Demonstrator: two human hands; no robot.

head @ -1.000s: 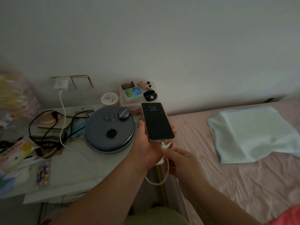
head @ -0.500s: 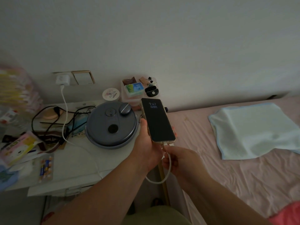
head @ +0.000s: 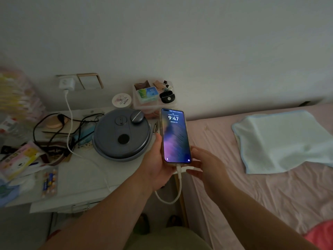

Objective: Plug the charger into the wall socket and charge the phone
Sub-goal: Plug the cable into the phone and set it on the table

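My left hand [head: 156, 165] grips the phone [head: 175, 136] upright above the gap between table and bed. Its screen glows purple and shows 9:47. The white cable [head: 177, 186] is plugged into the phone's bottom edge and loops down below it. My right hand [head: 207, 166] hovers just right of the plug with fingers spread, holding nothing. The white charger [head: 67, 83] sits in the wall socket [head: 72, 87] at the left, and its cable runs down across the table.
A round grey lidded appliance [head: 122, 136] stands on the white table [head: 86, 177] beside black cables [head: 54, 130], packets and batteries. A box of small items [head: 153, 94] is at the wall. The pink bed [head: 261, 186] carries a pale blue towel [head: 281, 141].
The phone's screen has lit up from dark to a bright purple lock screen. My right hand has let go of the cable plug and opened beside it.
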